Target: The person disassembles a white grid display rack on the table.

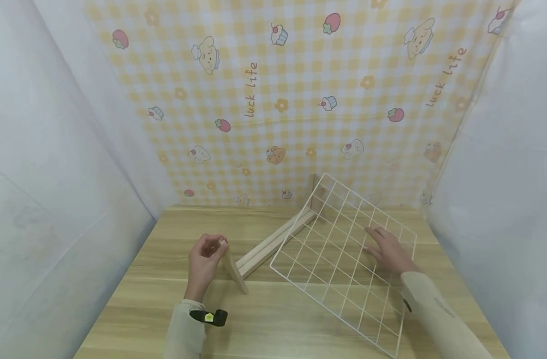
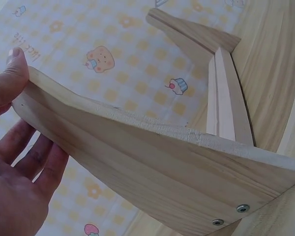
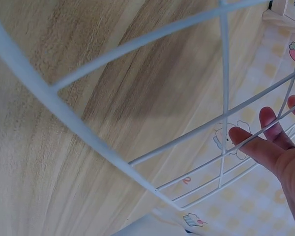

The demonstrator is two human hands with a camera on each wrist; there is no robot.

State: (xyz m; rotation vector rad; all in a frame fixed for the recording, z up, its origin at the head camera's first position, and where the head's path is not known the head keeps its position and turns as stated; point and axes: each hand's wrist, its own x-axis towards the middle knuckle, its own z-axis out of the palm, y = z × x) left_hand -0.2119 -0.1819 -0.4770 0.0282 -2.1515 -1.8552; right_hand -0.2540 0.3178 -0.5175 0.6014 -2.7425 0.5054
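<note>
Pale wood sits pinched between the thumb and fingers of your left hand (image 1: 204,262), which holds the raised top of the left end panel (image 2: 152,157) of a stand (image 1: 273,246) on the table (image 1: 291,319). To its right, a white wire grid (image 3: 225,116) slants over the table, and your right hand (image 1: 387,254) has its slightly parted fingers against the wires, though whether they grip cannot be told.

Wooden stand (image 2: 128,152) was matt, grained, rough-edged; its bolt heads (image 2: 243,208) shone metallic. Wire grid (image 3: 224,116) looked smooth, coated. Tabletop (image 1: 273,319) showed wood grain. Gingham backdrop (image 1: 282,80) looked matt, clothlike.
</note>
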